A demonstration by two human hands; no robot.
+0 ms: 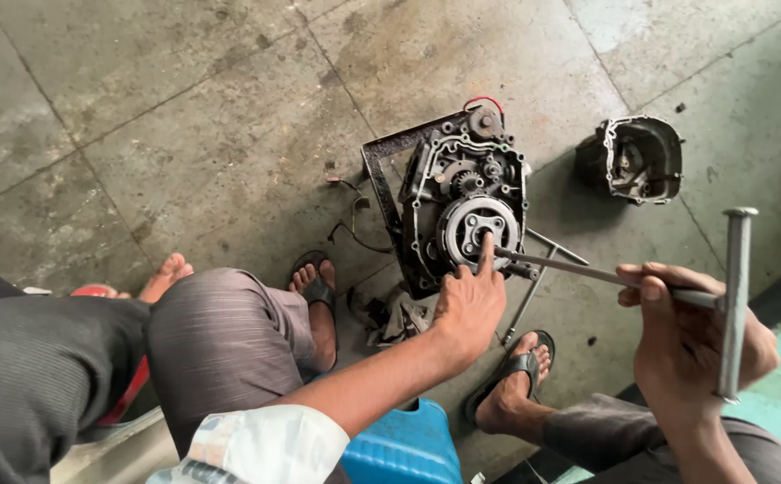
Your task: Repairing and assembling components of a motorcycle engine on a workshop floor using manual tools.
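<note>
An opened motorcycle engine (462,202) stands on the concrete floor, its round clutch plate (477,229) facing me. My left hand (468,300) reaches to it, index finger pressed on the clutch plate next to the tip of a long grey T-handle wrench (587,269). My right hand (686,336) grips the wrench shaft close to its crossbar (735,305), which stands upright. The wrench tip sits at the clutch centre.
A removed engine cover (634,159) lies at the back right. A dirty rag (399,314) lies below the engine. My sandalled feet (511,376) rest near it, and I sit on a blue stool (404,444). Another person's legs (41,358) are at the left.
</note>
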